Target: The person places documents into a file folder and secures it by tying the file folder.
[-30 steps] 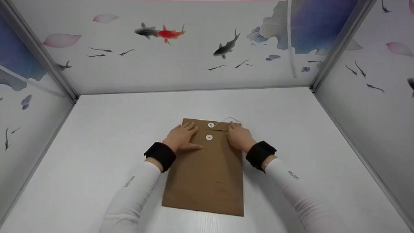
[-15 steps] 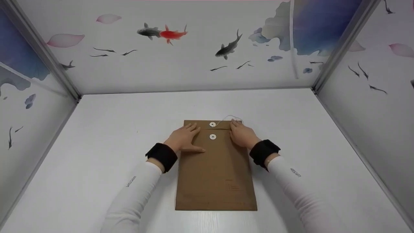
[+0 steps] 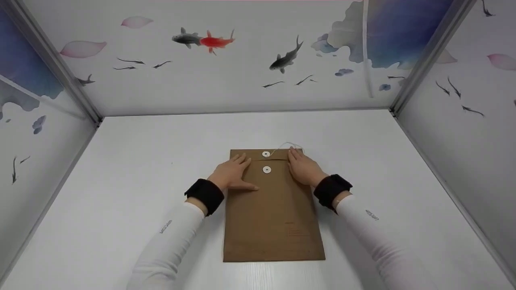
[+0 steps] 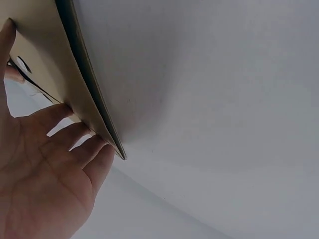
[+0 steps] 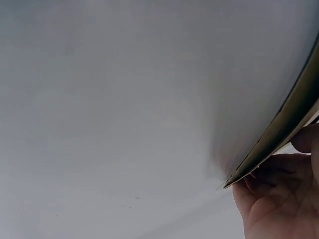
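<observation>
The camera on my head is looking forward and down from above the near edge of the white tabletop, taking in the flat brown paper envelope and the painted walls. The camera on my left wrist is sitting very close, facing my left hand from below. The right one is hugging my right hand likewise. All three are sharing the envelope's far corners.
</observation>
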Action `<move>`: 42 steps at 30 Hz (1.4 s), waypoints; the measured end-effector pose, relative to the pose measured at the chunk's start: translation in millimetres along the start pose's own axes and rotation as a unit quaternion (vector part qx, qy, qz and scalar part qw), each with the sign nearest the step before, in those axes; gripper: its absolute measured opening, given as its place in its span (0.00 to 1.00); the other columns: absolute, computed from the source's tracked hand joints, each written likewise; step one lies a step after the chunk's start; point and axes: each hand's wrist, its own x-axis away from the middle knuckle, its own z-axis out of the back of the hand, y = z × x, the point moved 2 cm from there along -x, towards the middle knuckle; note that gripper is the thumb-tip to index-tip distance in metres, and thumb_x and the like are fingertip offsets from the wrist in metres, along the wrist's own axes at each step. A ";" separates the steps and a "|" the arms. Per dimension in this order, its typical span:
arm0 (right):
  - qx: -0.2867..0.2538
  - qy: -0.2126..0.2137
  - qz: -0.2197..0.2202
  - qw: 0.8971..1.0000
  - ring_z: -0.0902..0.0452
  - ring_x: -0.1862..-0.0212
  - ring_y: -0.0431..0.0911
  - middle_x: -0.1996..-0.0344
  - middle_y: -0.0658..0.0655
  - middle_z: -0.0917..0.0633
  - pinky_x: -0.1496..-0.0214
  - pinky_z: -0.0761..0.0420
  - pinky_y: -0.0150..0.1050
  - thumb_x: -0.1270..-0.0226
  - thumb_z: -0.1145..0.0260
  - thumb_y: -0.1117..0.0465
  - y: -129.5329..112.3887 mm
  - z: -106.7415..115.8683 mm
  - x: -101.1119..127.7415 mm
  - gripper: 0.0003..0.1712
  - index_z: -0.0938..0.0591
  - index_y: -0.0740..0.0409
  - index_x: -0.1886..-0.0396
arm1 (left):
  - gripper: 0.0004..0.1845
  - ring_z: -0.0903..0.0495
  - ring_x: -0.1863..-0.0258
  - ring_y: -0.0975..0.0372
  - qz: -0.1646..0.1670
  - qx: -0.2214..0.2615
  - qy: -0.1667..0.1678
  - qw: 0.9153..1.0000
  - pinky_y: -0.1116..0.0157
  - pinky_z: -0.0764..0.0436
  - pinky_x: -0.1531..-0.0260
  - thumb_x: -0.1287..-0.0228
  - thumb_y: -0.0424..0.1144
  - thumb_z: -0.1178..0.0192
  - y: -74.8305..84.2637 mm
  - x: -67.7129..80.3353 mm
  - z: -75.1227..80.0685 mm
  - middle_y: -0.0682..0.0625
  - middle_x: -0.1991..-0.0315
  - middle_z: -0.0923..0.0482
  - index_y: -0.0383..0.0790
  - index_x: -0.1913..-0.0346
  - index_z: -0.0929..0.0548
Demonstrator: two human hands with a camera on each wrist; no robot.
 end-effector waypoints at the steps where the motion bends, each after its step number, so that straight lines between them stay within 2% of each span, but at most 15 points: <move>1: 0.006 0.003 0.002 1.000 0.38 0.22 0.65 0.24 0.76 0.36 0.22 0.31 0.52 0.17 0.53 0.63 -0.3 -0.9 0.7 0.30 0.40 0.80 0.26 | 0.56 0.52 0.16 0.47 0.001 0.000 0.001 1.000 0.50 0.39 0.20 0.39 0.70 0.37 0.5 0.7 -0.1 0.40 0.16 0.53 0.40 0.18 0.45; 4: 0.009 0.011 0.011 1.000 0.38 0.22 0.64 0.24 0.74 0.35 0.23 0.30 0.53 0.17 0.52 0.61 -2.0 -2.7 3.9 0.30 0.38 0.76 0.25 | 0.56 0.51 0.16 0.47 0.002 0.002 0.005 1.000 0.51 0.39 0.20 0.40 0.70 0.36 1.9 2.7 0.0 0.39 0.16 0.53 0.40 0.19 0.45; 9: -0.021 0.019 0.033 0.999 0.38 0.21 0.65 0.23 0.71 0.35 0.24 0.31 0.56 0.17 0.48 0.55 -7.3 -1.9 9.8 0.31 0.35 0.68 0.23 | 0.56 0.49 0.16 0.46 0.004 0.001 0.013 1.000 0.50 0.39 0.20 0.40 0.69 0.36 1.3 4.3 0.2 0.38 0.17 0.51 0.38 0.19 0.43; 13: -0.038 0.004 0.038 0.999 0.40 0.20 0.65 0.21 0.69 0.37 0.23 0.32 0.58 0.19 0.46 0.48 -11.0 -0.2 13.2 0.35 0.36 0.64 0.22 | 0.56 0.49 0.16 0.46 0.005 -0.004 0.013 1.000 0.50 0.40 0.20 0.40 0.70 0.36 0.3 4.8 1.2 0.38 0.17 0.51 0.39 0.19 0.43; 20: -0.088 -0.047 0.024 0.995 0.50 0.17 0.65 0.18 0.66 0.43 0.19 0.40 0.61 0.23 0.42 0.38 -12.9 4.4 17.1 0.45 0.42 0.59 0.19 | 0.56 0.49 0.16 0.46 0.012 0.000 0.010 1.000 0.51 0.40 0.20 0.39 0.69 0.36 2.1 4.0 0.5 0.37 0.17 0.50 0.37 0.19 0.43; 24: -0.126 -0.067 0.020 0.990 0.55 0.16 0.65 0.17 0.65 0.47 0.19 0.45 0.66 0.29 0.39 0.34 -10.3 4.9 19.2 0.52 0.45 0.57 0.17 | 0.55 0.49 0.16 0.44 0.009 0.006 0.011 1.000 0.51 0.41 0.19 0.38 0.67 0.36 5.2 4.7 0.4 0.36 0.17 0.49 0.34 0.20 0.43; 29: -0.153 -0.077 0.020 0.985 0.59 0.15 0.65 0.16 0.64 0.50 0.18 0.50 0.68 0.33 0.35 0.32 -7.6 2.6 20.9 0.57 0.47 0.56 0.17 | 0.55 0.45 0.18 0.43 0.009 -0.003 0.026 1.000 0.47 0.37 0.22 0.38 0.68 0.37 7.0 2.5 -1.2 0.34 0.19 0.46 0.33 0.21 0.41; 35: -0.162 -0.075 0.016 0.984 0.60 0.15 0.64 0.16 0.63 0.51 0.19 0.51 0.69 0.34 0.34 0.32 -6.6 2.5 22.1 0.58 0.47 0.55 0.17 | 0.43 0.34 0.23 0.44 0.014 -0.018 0.052 0.998 0.46 0.32 0.26 0.31 0.62 0.39 17.3 -9.7 2.8 0.37 0.24 0.35 0.36 0.24 0.33; 42: -0.161 -0.071 0.024 0.984 0.59 0.15 0.65 0.16 0.64 0.50 0.18 0.51 0.67 0.34 0.34 0.32 -5.3 3.4 21.5 0.58 0.47 0.56 0.17 | 0.26 0.20 0.37 0.47 -0.019 -0.005 0.123 0.992 0.51 0.19 0.39 0.26 0.47 0.38 31.7 -31.1 9.0 0.40 0.36 0.21 0.36 0.33 0.23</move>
